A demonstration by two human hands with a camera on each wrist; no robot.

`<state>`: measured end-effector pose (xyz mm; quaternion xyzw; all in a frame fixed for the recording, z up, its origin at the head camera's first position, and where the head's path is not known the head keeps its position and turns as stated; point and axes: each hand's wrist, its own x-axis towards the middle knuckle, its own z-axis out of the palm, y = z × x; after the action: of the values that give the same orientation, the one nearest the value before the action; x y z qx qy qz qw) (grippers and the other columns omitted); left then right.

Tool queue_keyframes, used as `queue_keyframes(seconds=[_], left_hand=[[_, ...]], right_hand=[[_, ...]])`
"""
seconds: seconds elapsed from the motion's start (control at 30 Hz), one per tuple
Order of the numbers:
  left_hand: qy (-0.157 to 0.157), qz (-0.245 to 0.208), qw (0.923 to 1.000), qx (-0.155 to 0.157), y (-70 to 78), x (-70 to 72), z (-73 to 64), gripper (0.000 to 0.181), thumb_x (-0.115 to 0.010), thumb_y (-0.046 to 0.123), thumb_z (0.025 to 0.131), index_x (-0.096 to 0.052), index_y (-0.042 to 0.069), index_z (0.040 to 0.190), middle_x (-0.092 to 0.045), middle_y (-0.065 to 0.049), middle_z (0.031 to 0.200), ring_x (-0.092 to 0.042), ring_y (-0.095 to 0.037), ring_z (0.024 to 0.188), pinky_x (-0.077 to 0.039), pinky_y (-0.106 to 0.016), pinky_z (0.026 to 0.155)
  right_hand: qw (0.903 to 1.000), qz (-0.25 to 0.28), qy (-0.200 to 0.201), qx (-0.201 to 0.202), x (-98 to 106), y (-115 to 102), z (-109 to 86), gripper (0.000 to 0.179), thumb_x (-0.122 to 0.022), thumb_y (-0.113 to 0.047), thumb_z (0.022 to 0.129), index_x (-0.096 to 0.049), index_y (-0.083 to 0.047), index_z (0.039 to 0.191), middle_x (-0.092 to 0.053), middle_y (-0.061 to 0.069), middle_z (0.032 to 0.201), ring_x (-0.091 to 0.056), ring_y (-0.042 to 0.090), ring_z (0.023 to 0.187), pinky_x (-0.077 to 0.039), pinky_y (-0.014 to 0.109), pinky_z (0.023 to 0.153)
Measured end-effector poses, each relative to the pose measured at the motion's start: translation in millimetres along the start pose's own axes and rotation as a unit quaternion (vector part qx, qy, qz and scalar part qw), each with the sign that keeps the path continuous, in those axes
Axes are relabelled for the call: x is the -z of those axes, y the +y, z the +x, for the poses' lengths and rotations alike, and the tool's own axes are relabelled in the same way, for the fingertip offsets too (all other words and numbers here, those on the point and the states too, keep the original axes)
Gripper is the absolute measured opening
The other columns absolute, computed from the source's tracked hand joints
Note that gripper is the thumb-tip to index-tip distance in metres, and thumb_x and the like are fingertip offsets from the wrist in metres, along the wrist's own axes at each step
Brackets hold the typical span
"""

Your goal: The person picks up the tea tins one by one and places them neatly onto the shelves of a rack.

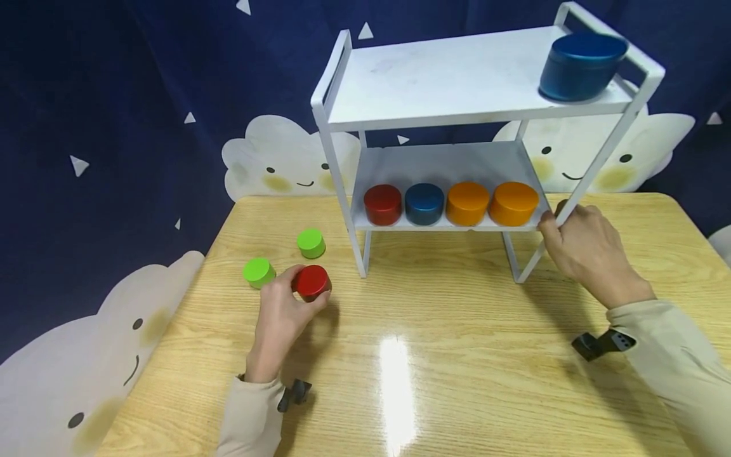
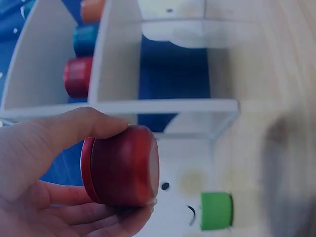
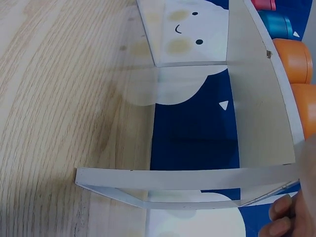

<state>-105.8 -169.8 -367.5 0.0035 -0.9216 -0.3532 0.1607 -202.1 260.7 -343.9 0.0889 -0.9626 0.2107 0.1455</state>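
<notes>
Left hand [image 1: 282, 311] pinches a round red metal tin [image 1: 313, 281]; right hand [image 1: 591, 247] grips the white two-tier rack [image 1: 434, 76] by its right edge, presumably steadying it.

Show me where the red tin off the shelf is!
In the head view, the red tin is left of the white shelf, held by the left hand, near two green tins.

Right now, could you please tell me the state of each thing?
Shelf, upright on table
Left hand, gripping held red tin
Held red tin, closed, above table
Right hand, gripping shelf
Near green tin, on table
Far green tin, on table
Large blue tin, on top tier
Shelved red tin, on lower tier
Small blue tin, on lower tier
Left orange tin, on lower tier
Right orange tin, on lower tier
</notes>
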Motion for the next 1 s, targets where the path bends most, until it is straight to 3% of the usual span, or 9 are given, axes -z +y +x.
queue_keyframes(seconds=[0.2,0.43,0.73,1.0], left_hand=[[0.002,-0.003,0.999,-0.044,19.1,-1.5,-3.0,0.046,-0.083,0.009,0.067,-0.065,-0.005,0.108,-0.07,-0.016,0.095,-0.066,-0.027,0.084,-0.055,-0.04,0.076],[0.001,-0.002,0.9974,-0.072,39.6,-1.6,-2.6,0.048,-0.084,0.009,0.067,-0.064,-0.005,0.109,-0.07,-0.014,0.096,-0.066,-0.025,0.085,-0.056,-0.038,0.076],[-0.014,-0.009,0.9922,-0.123,57.9,-11.1,-3.6,0.042,-0.083,0.01,0.07,-0.065,-0.003,0.106,-0.07,-0.01,0.096,-0.066,-0.021,0.084,-0.055,-0.031,0.075],[-0.008,-0.009,0.9851,-0.171,78.2,-13.1,2.6,0.039,-0.08,0.011,0.072,-0.065,-0.002,0.106,-0.068,-0.01,0.095,-0.064,-0.02,0.085,-0.054,-0.03,0.076]], right_hand=[[0.9993,-0.027,0.027,0.007,0,0,0.3,0.048,-0.031,-0.033,0.098,-0.042,-0.007,0.06,-0.04,0.011,0.059,-0.04,0.034,0.055,-0.028,0.039,0.047],[0.9982,-0.041,0.042,0.016,1,-1,0.7,0.047,-0.032,-0.032,0.098,-0.04,-0.007,0.058,-0.04,0.012,0.06,-0.041,0.037,0.059,-0.028,0.041,0.05],[0.9982,-0.045,0.038,0.014,0,-2,-0.5,0.045,-0.029,-0.031,0.098,-0.043,-0.004,0.064,-0.045,0.02,0.077,-0.039,0.042,0.068,-0.029,0.045,0.054],[0.9983,-0.035,0.045,0.012,0,-1,0.0,0.044,-0.031,-0.031,0.097,-0.042,-0.004,0.065,-0.044,0.019,0.076,-0.041,0.042,0.068,-0.029,0.044,0.053]])
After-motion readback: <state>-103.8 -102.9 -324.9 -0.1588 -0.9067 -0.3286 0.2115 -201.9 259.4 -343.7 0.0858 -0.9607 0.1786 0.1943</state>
